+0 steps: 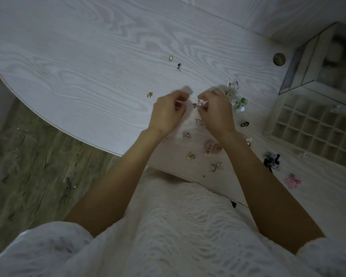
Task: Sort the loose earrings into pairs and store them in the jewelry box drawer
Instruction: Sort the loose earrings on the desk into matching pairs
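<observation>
While my right hand (pixel 214 110) pinched a small clear crystal earring (pixel 197 103) beside my curled, seemingly empty left hand (pixel 169 110), most loose earrings (pixel 216 166) lay unsorted on the bench (pixel 88 66) nearby; the gridded drawer (pixel 312 126) right of them looked unfilled.

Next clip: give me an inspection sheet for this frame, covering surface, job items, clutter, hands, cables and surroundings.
Surface: pale wood-grain table with a curved edge and a round hole near the box.
Job's things: loose earrings scattered on the table, including a gold earring, a black oval earring and a pink flower earring; drawer with a compartment grid pulled out of the glass jewelry box, compartments look empty.
Clutter: nothing seen beyond the earrings.
Hands: left hand has its fingers curled, contents unclear; right hand pinches a clear sparkly earring.
Cables: nothing seen.
Surroundings: worn wooden floor; dim light; white textured garment.
</observation>
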The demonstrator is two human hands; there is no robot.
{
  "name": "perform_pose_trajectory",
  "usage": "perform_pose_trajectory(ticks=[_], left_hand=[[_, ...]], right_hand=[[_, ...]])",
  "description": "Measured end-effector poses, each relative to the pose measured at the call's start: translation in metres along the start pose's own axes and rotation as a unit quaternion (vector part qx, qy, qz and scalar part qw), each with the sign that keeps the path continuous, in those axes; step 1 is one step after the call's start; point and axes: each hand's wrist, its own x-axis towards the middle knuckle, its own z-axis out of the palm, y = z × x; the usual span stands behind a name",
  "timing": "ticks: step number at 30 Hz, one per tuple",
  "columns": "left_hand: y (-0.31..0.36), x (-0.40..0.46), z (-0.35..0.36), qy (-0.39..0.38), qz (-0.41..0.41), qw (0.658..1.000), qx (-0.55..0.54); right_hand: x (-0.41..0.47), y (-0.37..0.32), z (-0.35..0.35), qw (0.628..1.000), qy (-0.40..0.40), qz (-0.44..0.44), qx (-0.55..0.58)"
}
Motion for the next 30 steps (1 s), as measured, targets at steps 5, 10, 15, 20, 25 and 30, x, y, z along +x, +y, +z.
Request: perform_pose_trajectory(ticks=[5,10,15,20,25,30], left_hand=[[-0.02,0.019,-0.042,0.067,0.0,0.998,0.014],[-0.026,0.079,-0.063,0.104,0.007,0.994,0.034],[-0.018,0.118,-0.05,0.018,0.028,0.987,0.155],[-0.015,0.12,-0.047,0.018,0.041,0.984,0.174],[-0.021,0.1,-0.055,0.004,0.058,0.981,0.187],[-0.04,0.054,-0.064,0.009,0.045,0.986,0.162]], right_hand=[[0.022,-0.012,-0.013,0.998,-0.011,-0.052,0.014],[0.08,-0.03,0.002,0.997,-0.029,-0.066,-0.01],[0.108,-0.045,0.021,0.999,-0.021,-0.035,-0.004],[0.107,-0.043,0.022,0.999,-0.015,-0.042,-0.017],[0.088,-0.03,0.021,0.997,-0.02,-0.068,-0.009],[0.062,-0.024,0.025,0.992,-0.035,-0.123,-0.006]])
